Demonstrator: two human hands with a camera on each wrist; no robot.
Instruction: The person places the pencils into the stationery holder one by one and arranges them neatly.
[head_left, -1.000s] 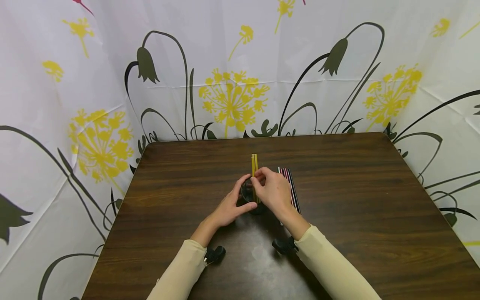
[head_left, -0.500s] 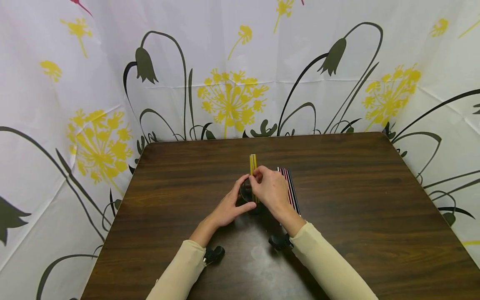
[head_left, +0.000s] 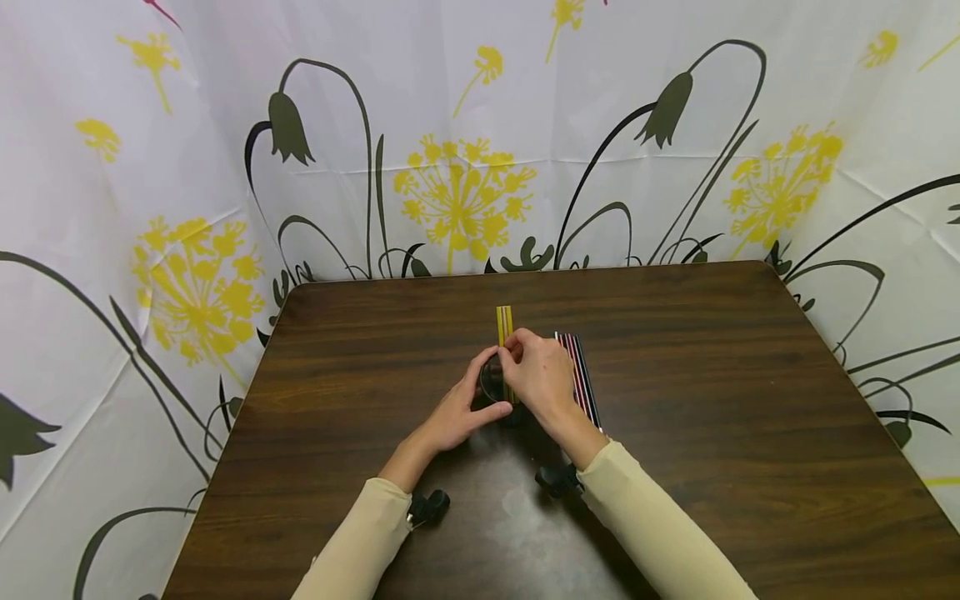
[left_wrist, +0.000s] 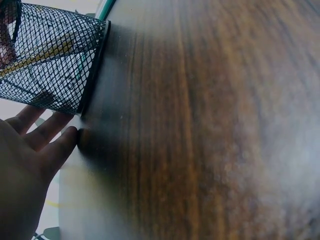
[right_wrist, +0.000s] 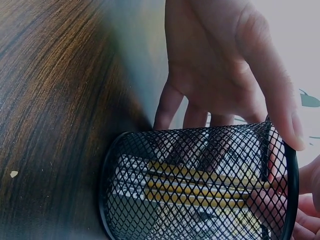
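A black mesh pencil cup point(right_wrist: 200, 145) stands on the table between the hands, largely covered by them in the head view. My left hand point(head_left: 456, 415) holds it from the left, its thumb and fingers spread around the side and rim. With curled fingertips, my right hand point(head_left: 542, 373) pinches several yellow pencils point(head_left: 503, 323) at the cup's rim. Their lower parts point(right_wrist: 195, 190) show through the mesh in the right wrist view, side by side inside the cup. Just beyond the right hand, more pencils point(head_left: 581, 371), dark, red and white, lie in a row on the table.
The brown wood-grain table point(head_left: 720, 417) extends on both sides of the hands. A white curtain point(head_left: 450, 100) with flower prints hangs behind it. Each wrist carries a black camera mount, one at the left wrist point(head_left: 429, 508). A green strip point(left_wrist: 106, 9) shows beyond the cup.
The yellow pencils have shifted slightly left and now show wider, side by side. The right hand has moved a little left with them. The left hand stays around the cup.
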